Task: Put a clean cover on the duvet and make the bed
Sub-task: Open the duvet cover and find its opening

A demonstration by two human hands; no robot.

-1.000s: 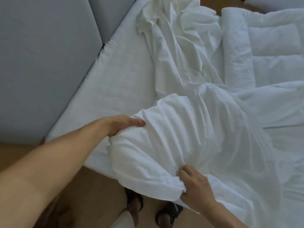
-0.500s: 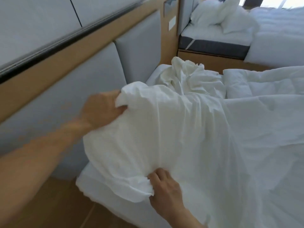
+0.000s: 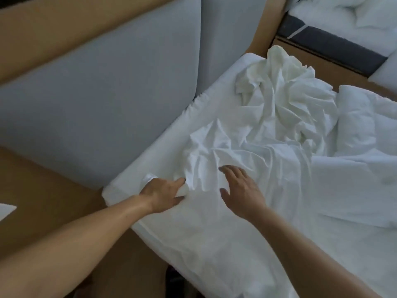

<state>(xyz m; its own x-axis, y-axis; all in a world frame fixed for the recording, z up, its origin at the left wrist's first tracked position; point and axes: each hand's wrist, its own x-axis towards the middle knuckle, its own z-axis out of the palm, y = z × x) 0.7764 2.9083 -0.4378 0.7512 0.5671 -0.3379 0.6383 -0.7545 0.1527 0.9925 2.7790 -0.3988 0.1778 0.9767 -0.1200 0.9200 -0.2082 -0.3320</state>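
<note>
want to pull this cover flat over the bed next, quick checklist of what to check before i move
1. Left hand grip: ok. The left hand pinches a fold of the cover near the mattress corner.
2. Right hand free to smooth: ok. The right hand is open, fingers spread over the cover.
3. Cover lying flat: not ok. It is creased by the hands and bunched in a heap further up the bed.
4. Duvet fully inside the cover: cannot tell. The duvet lies on the right side of the bed, its quilted surface showing.
5. Duvet corner seated in the cover's corner: cannot tell.
</note>
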